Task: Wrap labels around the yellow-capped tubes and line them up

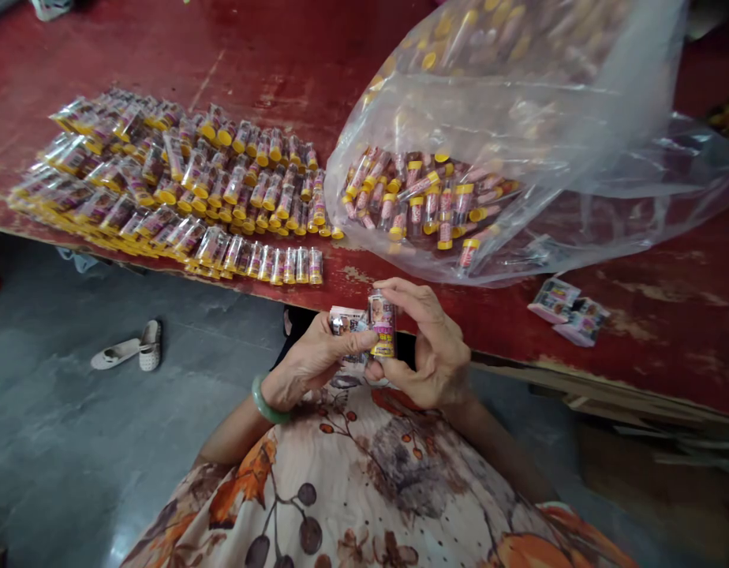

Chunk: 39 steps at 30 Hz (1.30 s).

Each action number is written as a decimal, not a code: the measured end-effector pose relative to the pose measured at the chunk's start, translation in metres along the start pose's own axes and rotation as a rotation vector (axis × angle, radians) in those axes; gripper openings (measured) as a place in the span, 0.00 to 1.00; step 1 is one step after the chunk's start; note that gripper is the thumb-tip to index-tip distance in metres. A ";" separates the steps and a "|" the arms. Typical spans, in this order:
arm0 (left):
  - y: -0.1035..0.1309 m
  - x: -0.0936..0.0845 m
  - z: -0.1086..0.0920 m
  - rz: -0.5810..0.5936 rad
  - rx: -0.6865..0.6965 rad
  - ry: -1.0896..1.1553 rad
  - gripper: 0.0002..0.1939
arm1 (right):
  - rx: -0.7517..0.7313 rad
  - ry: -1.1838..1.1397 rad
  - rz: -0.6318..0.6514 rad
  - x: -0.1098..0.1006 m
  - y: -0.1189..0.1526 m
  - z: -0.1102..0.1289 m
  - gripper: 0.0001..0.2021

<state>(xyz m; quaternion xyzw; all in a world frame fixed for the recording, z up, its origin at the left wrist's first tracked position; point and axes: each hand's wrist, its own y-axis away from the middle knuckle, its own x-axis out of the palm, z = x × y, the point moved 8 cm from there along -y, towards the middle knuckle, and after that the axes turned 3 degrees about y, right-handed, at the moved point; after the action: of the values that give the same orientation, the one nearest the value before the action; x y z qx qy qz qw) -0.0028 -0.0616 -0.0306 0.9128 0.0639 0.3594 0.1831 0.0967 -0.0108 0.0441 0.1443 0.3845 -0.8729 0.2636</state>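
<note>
Between my hands, over my lap, is a small clear tube (382, 322) with a printed label and a yellow end at the bottom. My left hand (320, 347) is closed on a stack of printed labels (348, 322), its thumb pressed against the tube's side. Fingers of my right hand (432, 343) grip the same tube at its top and its lower end. Rows of labelled tubes (234, 189) with yellow caps lie piled at the left of the red table. A large clear plastic bag (518, 118) on the right holds many yellow-capped tubes (416, 209) without such labels.
The red table's (270, 55) front edge runs just beyond my hands. Two small stacks of printed labels (569, 310) lie at its right. White shoes (128, 351) stand on the grey floor at left. Wooden boards (607, 410) show under the table at right.
</note>
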 end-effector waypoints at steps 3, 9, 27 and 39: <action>0.000 -0.005 0.001 -0.041 0.010 0.010 0.14 | -0.002 0.026 0.016 0.001 0.001 0.001 0.35; 0.000 -0.008 0.005 -0.039 -0.011 0.039 0.15 | 0.019 0.036 0.045 0.006 0.003 -0.001 0.34; 0.032 -0.102 -0.048 -0.474 0.270 0.285 0.13 | -0.065 0.218 0.193 0.161 -0.187 -0.053 0.27; 0.028 -0.114 -0.053 -0.556 0.280 0.307 0.17 | -0.102 0.390 0.326 0.183 -0.184 -0.040 0.33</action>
<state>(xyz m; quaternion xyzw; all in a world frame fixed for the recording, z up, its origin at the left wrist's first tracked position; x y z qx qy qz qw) -0.1230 -0.1000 -0.0563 0.8120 0.3859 0.4165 0.1351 -0.1562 0.0595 0.0436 0.3565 0.4433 -0.7540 0.3284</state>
